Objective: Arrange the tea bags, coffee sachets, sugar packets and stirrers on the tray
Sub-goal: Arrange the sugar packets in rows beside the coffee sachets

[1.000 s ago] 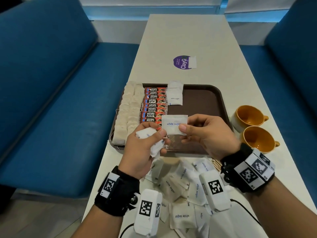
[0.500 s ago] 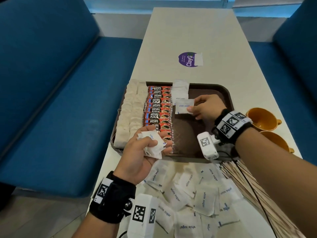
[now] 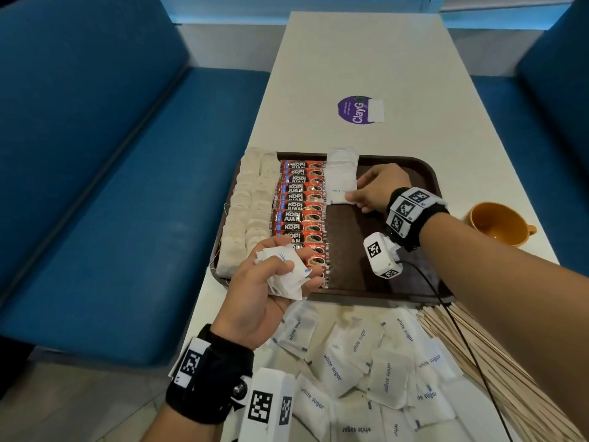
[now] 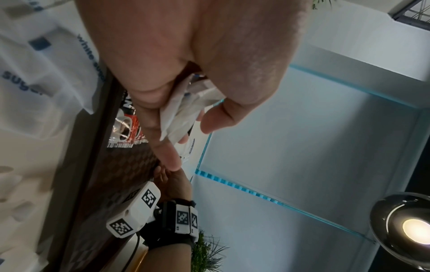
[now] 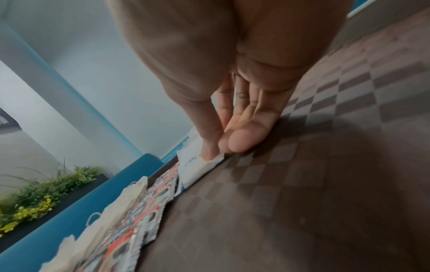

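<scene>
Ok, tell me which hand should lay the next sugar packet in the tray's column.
Probably the right hand: it already pinches the last-laid packet at the sugar column's near end, while the left hand grips the spare packets.

A second orange ceramic cup (image 3: 500, 223) is mostly hidden behind the right forearm. Wooden stirrers (image 3: 516, 387) and white paper sugar packets (image 3: 357, 429) run off the bottom edge.

— What surrounds the long pale table (image 3: 366, 68)?

— A blue upholstered bench (image 3: 134, 199) on the left, another blue bench (image 3: 554, 100) on the right, both running along it.

— And beyond?

— Pale walls (image 4: 302, 147) edged with teal strips, a round lit lamp (image 4: 416, 230), and green plants (image 5: 44, 191) with yellow leaves behind a bench back.
</scene>
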{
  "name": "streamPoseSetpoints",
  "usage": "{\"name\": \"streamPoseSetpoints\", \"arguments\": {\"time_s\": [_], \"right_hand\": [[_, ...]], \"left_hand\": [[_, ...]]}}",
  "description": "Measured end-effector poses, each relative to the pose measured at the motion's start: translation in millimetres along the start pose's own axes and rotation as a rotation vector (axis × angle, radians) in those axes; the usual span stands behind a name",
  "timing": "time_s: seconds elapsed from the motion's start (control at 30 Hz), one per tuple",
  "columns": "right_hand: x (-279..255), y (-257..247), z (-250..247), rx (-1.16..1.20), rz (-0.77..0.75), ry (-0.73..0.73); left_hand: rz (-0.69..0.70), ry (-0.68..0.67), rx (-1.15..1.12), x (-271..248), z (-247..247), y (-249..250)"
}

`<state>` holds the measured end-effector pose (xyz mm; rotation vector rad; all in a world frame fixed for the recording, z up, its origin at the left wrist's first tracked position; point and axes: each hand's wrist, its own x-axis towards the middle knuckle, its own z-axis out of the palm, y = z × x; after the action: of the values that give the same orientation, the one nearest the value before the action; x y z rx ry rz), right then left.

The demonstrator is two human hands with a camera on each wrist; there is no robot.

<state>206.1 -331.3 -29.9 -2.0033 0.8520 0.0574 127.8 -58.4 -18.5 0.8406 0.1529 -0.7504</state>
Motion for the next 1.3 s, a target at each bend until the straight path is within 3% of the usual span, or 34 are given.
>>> {"name": "streamPoseSetpoints", "arguments": {"time_s": [0.23, 0.37, 0.67, 1.03, 1.2, 1.3], "right_hand": [[-4.8, 0.6, -2.2, 0.010, 0.009, 0.025], [-27.2, -1.0, -10.0, 0.035, -0.080, 0.023], [-146.1, -1.4, -20.5, 0.269, -0.357, -0.249], [-190.2, 18.6, -37.0, 0.291, -0.403, -0.353], [-192.5, 26.4, -35.8, 0.243, -0.339, -0.472], [-193.5, 29.8, -33.1, 0.351, -0.306, -0.442]], "left_hand": [[0.012, -0.015, -0.011, -1.0, -0.6, 0.6], [0.030, -0.027, 0.026, -4.8, 4.0, 0.8], [0.099, -0.092, 0.144, -17.4, 22.6, -5.0], [0.161, 0.029, 0.509, -26.7, 32.5, -13.1], [0.222, 0.097, 0.416, -26.3, 37.3, -12.6], [0.189, 0.098, 0.348, -27.2, 36.9, -10.0]]}}
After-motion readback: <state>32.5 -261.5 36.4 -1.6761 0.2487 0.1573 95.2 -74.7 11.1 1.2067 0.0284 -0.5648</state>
